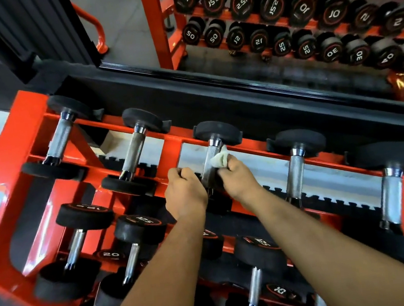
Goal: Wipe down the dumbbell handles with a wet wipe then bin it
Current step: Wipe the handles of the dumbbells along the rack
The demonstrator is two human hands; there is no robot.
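Orange steel makes the dumbbell rack [4,163], and black-ended dumbbells lie across its top rail in 1 row. On the 3rd dumbbell from the left, the right hand [237,174] presses a crumpled white wet wipe [219,159] against the right side of the knurled metal handle [210,162]. Its fingers are curled closed around the wipe, which touches the upper part of the handle, just below the far black head [216,133]. The left hand [185,191] is a closed fist just beside the same handle on its left; whether it grips the handle or only rests near it, I cannot tell. More dumbbells sit on the lower tiers, some marked 20 and 25. Behind the rack, a mirror [280,14] reflects other dumbbells with reversed numbers.
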